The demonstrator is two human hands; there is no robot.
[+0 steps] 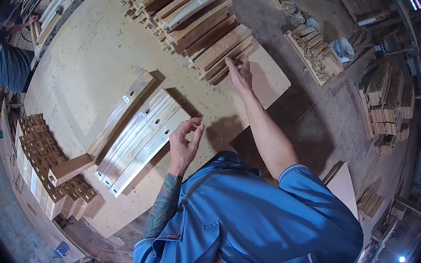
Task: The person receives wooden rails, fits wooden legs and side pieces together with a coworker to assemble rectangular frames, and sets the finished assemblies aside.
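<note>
My right hand [240, 76] reaches to the near end of a row of curved wooden pieces [199, 22]. Its thumb and fingers are at the nearest wooden slat [217, 74] and appear closed on its edge. My left hand [186, 143] hovers by the corner of a group of flat boards [142, 138], fingers curved and apart, holding nothing. Those pale boards lie side by side, with dark oval slots near their ends. Along their far side runs a thicker slotted wooden piece [121, 112].
At left, a stack of slotted wooden pieces [48, 153] has a short block [71, 169] across it. The worktable [79, 58] ends near my body. Wood piles [315, 53] and a bucket [341, 50] stand on the floor at right. Another person [6, 65] works at far left.
</note>
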